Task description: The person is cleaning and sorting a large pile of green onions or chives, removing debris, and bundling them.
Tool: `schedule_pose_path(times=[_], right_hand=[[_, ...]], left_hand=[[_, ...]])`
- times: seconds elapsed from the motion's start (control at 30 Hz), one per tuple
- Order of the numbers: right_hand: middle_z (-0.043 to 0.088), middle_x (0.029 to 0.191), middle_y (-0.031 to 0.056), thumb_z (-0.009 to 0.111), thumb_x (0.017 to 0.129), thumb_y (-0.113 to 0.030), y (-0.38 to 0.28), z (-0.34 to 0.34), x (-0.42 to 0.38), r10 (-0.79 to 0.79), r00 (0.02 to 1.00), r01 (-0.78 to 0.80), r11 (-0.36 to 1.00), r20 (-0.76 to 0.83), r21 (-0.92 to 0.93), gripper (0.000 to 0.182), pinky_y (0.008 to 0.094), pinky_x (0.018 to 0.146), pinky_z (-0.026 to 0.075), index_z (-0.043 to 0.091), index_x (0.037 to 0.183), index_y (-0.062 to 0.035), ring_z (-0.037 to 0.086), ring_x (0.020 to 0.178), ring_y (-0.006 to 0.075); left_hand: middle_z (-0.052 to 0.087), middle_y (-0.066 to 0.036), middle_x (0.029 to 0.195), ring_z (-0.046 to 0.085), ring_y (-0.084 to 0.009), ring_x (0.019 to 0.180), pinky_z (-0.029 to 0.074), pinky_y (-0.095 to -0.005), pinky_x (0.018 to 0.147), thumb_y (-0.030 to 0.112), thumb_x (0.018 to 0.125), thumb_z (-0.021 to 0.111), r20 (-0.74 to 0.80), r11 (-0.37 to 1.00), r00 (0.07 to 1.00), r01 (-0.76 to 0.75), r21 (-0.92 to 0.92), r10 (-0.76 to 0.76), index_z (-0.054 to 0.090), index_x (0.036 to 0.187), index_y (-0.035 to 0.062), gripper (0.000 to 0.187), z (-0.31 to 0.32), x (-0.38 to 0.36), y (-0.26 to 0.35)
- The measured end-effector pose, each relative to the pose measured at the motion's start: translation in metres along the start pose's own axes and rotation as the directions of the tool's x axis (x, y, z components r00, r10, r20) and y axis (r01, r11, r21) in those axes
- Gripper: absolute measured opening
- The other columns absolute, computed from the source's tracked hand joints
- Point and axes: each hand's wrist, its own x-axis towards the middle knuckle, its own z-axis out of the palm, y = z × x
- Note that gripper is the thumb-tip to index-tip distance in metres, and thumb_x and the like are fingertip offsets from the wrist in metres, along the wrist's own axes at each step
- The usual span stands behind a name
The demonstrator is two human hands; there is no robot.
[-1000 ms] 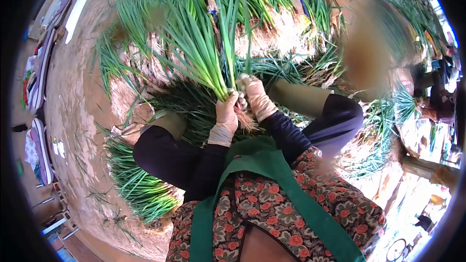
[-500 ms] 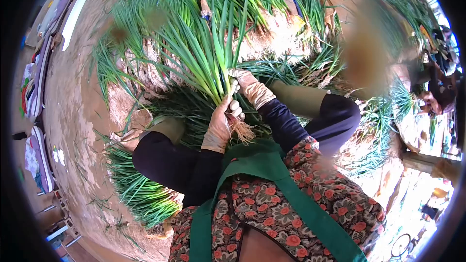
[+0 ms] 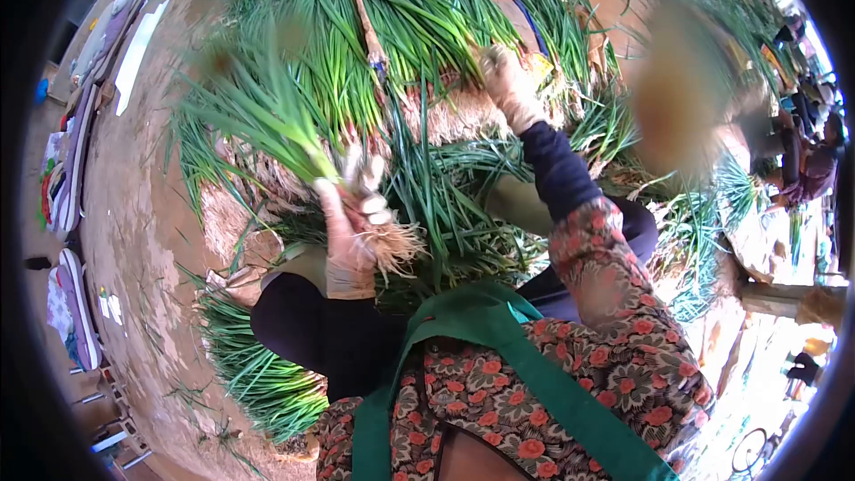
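My left hand [image 3: 349, 236], in a pale glove, is wrapped round a bunch of green onions [image 3: 312, 153]. Its leaves point up and to the left, and its pale roots hang out to the right of the glove. Farther forward and to the right, my right hand [image 3: 508, 85], also gloved, reaches to the root end of a large pile of green onions [image 3: 427, 13]. Its fingers look closed, but motion blurs them and I cannot make out what they hold. A brown stick [image 3: 361, 13] lies across the pile, left of my right hand.
More green onions [image 3: 267, 361] lie by my left knee, and others [image 3: 686, 232] at the right. Purple sandal-like items [image 3: 73, 307] stand along the left side. At the far right, another person [image 3: 815, 165] is beside more onions. A beam [image 3: 784, 301] juts in at the right.
My right hand has left the bunch and moved forward and right to the large pile. My left hand has shifted left with the bunch, which now tilts further left.
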Motion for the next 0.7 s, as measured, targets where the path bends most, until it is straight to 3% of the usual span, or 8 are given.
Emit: schedule_pose_path(times=[0.17, 0.27, 0.33, 0.4, 0.47, 0.6, 0.67, 0.7], right_hand=[[0.06, 0.099, 0.0121, 0.045, 0.083, 0.003, 0.131, 0.092, 0.061, -0.538, 0.826, 0.412, 0.367, 0.172, -0.834, 0.025, 0.0236, 0.051, 0.041, 0.052, 0.107, 0.004, 0.056, 0.07, 0.0139], [0.063, 0.075, 0.0132, 0.045, 0.087, -0.013, -0.061, 0.01, -0.055, -0.228, 0.885, 0.147, 0.964, 0.405, 0.223, 0.032, 0.0318, 0.058, 0.048, 0.054, 0.113, 0.0037, 0.062, 0.068, 0.0235], [0.064, 0.099, 0.0126, 0.054, 0.087, -0.013, -0.085, 0.004, -0.116, -0.468, 0.673, 0.552, 0.833, 0.573, 0.032, 0.031, 0.0346, 0.068, 0.051, 0.054, 0.117, -0.0023, 0.063, 0.074, 0.026], [0.059, 0.107, 0.0138, 0.048, 0.093, -0.016, -0.112, -0.016, -0.157, -0.146, 0.517, -0.123, 0.962, 0.843, 0.243, 0.029, 0.0318, 0.088, 0.046, 0.052, 0.12, -0.0072, 0.058, 0.095, 0.0214], [0.059, 0.108, 0.0088, 0.051, 0.092, -0.019, -0.058, 0.015, -0.171, -0.373, 0.467, 0.002, 0.907, 0.802, 0.421, 0.028, 0.0298, 0.088, 0.044, 0.054, 0.117, -0.0059, 0.056, 0.096, 0.0173], [0.061, 0.098, 0.0084, 0.058, 0.089, -0.032, -0.073, 0.01, -0.158, 0.122, 0.447, -0.772, 0.553, 0.886, 0.313, 0.044, 0.0306, 0.074, 0.05, 0.05, 0.119, -0.0002, 0.059, 0.086, 0.0152], [0.063, 0.085, 0.0029, 0.064, 0.085, -0.033, -0.09, 0.028, -0.145, 0.098, 0.364, -0.887, 0.341, 0.926, 0.312, 0.043, 0.0263, 0.057, 0.049, 0.051, 0.112, -0.0024, 0.058, 0.066, 0.0112], [0.062, 0.078, 0.0004, 0.066, 0.084, -0.03, -0.112, 0.031, -0.141, 0.177, 0.53, -0.806, 0.409, 0.829, 0.428, 0.032, 0.0268, 0.05, 0.047, 0.055, 0.1, -0.0055, 0.054, 0.055, 0.0098]], left_hand=[[0.059, -0.001, 0.091, 0.052, -0.0097, 0.069, 0.047, -0.0249, 0.058, 0.025, 0.094, 0.049, -0.251, 0.982, 0.965, 0.119, 0.148, -0.079, 0.047, 0.125, 0.0088, 0.036, -0.032, 0.012, -0.032], [0.051, -0.015, 0.125, 0.054, -0.0258, 0.109, 0.051, -0.0356, 0.082, 0.013, 0.092, 0.048, -0.304, 0.976, 0.952, 0.083, 0.202, -0.018, 0.039, 0.13, 0.0043, 0.041, -0.04, 0.021, -0.045], [0.051, -0.017, 0.125, 0.056, -0.026, 0.106, 0.051, -0.0375, 0.083, 0.012, 0.09, 0.05, -0.338, 0.948, 0.941, 0.095, 0.305, 0.015, 0.039, 0.129, 0.0023, 0.042, -0.079, 0.035, -0.056], [0.064, -0.012, 0.097, 0.061, -0.0201, 0.076, 0.051, -0.032, 0.066, 0.018, 0.088, 0.055, -0.421, 0.847, 0.906, 0.196, 0.495, 0.037, 0.054, 0.112, 0.0024, 0.028, -0.088, 0.039, -0.058], [0.065, -0.007, 0.075, 0.057, -0.0145, 0.056, 0.044, -0.0253, 0.05, 0.019, 0.087, 0.059, -0.427, 0.841, 0.903, 0.197, 0.503, 0.044, 0.062, 0.095, 0.0034, 0.018, -0.072, 0.029, -0.067], [0.062, -0.006, 0.065, 0.053, -0.0116, 0.047, 0.037, -0.0213, 0.042, 0.016, 0.086, 0.061, -0.428, 0.838, 0.898, 0.154, 0.523, 0.102, 0.062, 0.092, 0.004, 0.013, -0.095, 0.02, -0.083], [0.062, -0.005, 0.064, 0.05, -0.0094, 0.044, 0.033, -0.0202, 0.038, 0.015, 0.084, 0.063, -0.462, 0.847, 0.883, 0.184, 0.499, 0.081, 0.063, 0.092, 0.0061, 0.012, -0.071, 0.01, -0.089], [0.062, -0.004, 0.064, 0.049, -0.0086, 0.043, 0.032, -0.0196, 0.037, 0.014, 0.084, 0.063, -0.447, 0.854, 0.891, 0.168, 0.493, 0.083, 0.063, 0.092, 0.0068, 0.011, -0.066, 0.005, -0.092]])
